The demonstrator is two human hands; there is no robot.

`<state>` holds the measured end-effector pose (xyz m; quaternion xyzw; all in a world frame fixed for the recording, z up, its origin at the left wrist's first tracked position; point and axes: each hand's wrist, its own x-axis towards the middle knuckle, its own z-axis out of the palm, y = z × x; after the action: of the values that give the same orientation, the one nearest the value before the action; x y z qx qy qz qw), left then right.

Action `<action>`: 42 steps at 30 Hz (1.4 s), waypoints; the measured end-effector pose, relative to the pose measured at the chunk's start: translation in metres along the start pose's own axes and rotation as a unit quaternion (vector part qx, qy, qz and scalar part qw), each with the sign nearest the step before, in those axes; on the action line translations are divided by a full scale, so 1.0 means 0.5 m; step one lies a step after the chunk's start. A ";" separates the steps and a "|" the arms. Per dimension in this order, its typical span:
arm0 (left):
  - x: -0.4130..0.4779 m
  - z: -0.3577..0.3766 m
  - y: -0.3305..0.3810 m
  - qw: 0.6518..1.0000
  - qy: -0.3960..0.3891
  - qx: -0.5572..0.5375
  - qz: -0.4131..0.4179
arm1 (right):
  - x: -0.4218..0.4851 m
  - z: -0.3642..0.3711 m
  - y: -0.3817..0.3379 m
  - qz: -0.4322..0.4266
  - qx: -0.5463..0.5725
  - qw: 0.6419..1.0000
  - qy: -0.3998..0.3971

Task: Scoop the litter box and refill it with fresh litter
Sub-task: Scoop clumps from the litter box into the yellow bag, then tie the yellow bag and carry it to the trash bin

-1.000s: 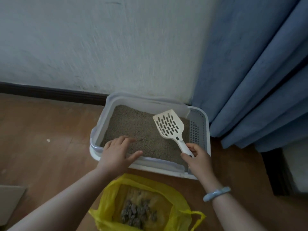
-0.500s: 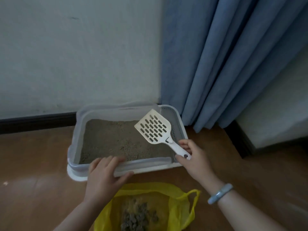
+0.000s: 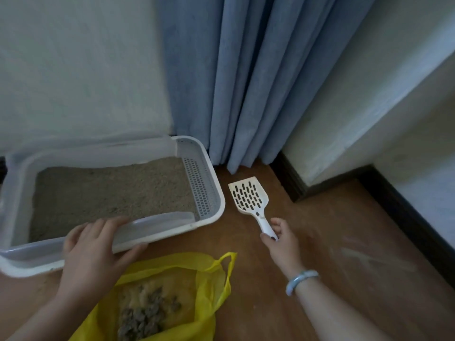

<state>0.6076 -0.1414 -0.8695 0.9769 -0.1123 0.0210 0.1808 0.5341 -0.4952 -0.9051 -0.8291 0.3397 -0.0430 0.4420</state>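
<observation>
On floor against wall: litter box [image 3: 160,226], grey litter [image 3: 110,190] lying level inside; left end cut off by frame edge. Left grip [image 3: 93,249] clasps near rim, fingers over the lip, thumb outside; fingertips blurred. At 3 o'clock of box, just beside it: white slotted scoop [image 3: 248,196], blade toward blue curtain [image 3: 234,82]. Right grip [image 3: 283,239] pinches handle end. Cannot tell if blade rests on floor [image 3: 332,242] or hangs just above. At 6 o'clock of box: open yellow bag [image 3: 211,274], dark clumps [image 3: 142,316] inside, bottom cut off. Pale bracelet [image 3: 301,279] on right wrist.
</observation>
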 end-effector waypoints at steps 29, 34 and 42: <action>-0.124 -0.032 -0.045 0.998 0.039 0.038 0.030 | -0.152 0.065 -0.118 -0.135 -0.010 0.956 -0.261; -0.182 -0.069 -0.141 0.946 -0.201 0.179 -0.181 | -0.182 0.065 -0.151 -0.200 -0.103 0.934 -0.277; -0.203 -0.077 -0.199 0.903 -0.321 -0.024 -0.283 | -0.225 0.078 -0.244 -0.230 -0.044 0.925 -0.300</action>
<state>0.5312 -0.0158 -0.8767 0.9166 0.1169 -0.3486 0.1569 0.5264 -0.3539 -0.8102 -0.8771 -0.0077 0.1224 0.4645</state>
